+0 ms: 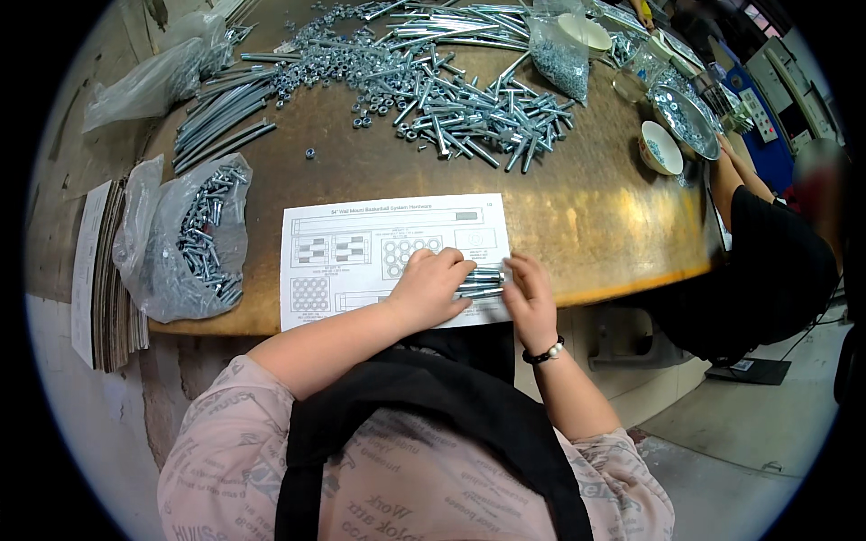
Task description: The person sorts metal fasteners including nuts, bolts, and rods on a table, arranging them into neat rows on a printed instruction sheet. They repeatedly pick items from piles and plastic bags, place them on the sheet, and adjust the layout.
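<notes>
Several long silver bolts [483,281] lie side by side on a printed hardware sheet [383,221] at the table's near edge. My left hand [428,287] covers one end of them, its fingers curled over and hiding part of the bunch. At the other end my right hand [532,300], with a dark beaded bracelet at the wrist, presses its bent fingers against the bolt ends. The two hands hold the bunch between them. Its far-left ends are hidden beneath my left hand.
Beyond the sheet spread piles of bolts [487,117], nuts [334,50] and long rods [216,117]. A plastic bag of bolts [207,234] lies at left, near stacked cardboard [113,270]. At right, a person's arm [729,176] reaches beside a white bowl [663,149] and a metal dish [684,122].
</notes>
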Demonstrator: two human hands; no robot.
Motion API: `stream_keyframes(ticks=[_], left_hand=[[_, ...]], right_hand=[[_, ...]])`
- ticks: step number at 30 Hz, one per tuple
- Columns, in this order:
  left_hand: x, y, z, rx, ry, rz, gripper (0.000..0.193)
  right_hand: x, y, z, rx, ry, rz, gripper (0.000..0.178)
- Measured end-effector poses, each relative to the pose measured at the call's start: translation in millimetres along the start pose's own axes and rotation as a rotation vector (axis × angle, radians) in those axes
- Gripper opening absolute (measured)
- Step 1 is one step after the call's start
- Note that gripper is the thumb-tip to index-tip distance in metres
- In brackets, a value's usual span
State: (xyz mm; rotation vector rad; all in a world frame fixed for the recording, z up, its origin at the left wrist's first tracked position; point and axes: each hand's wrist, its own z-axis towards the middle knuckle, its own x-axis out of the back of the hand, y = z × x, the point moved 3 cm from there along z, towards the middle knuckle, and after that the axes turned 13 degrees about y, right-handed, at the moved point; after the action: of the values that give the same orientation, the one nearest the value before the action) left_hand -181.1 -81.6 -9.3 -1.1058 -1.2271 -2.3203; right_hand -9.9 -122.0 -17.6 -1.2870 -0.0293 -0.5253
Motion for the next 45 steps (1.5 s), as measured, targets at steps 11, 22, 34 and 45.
stream_keyframes(ticks=[11,22,34,45], left_hand=[[-8.7,6.1,-0.4,-0.026,0.011,0.119,0.042],[47.9,-37.1,-1.3,0.111,0.133,-0.025,0.050],[245.7,-195.1,-103.9,0.832,0.377,0.774,0.047],[276.1,-233.4,-105.7,0.913,0.131,0.868,0.077]], right_hand=[[-21.7,10.7,-2.2,-0.447,0.000,0.674,0.064],[-23.2,-7.0,44.1,-0.339,0.044,0.477,0.035],[-102.1,-29.2,74.2,-0.165,-0.302,0.221,0.017],[-218.0,-103.5,60.8,0.145,-0.666,0.155,0.017]])
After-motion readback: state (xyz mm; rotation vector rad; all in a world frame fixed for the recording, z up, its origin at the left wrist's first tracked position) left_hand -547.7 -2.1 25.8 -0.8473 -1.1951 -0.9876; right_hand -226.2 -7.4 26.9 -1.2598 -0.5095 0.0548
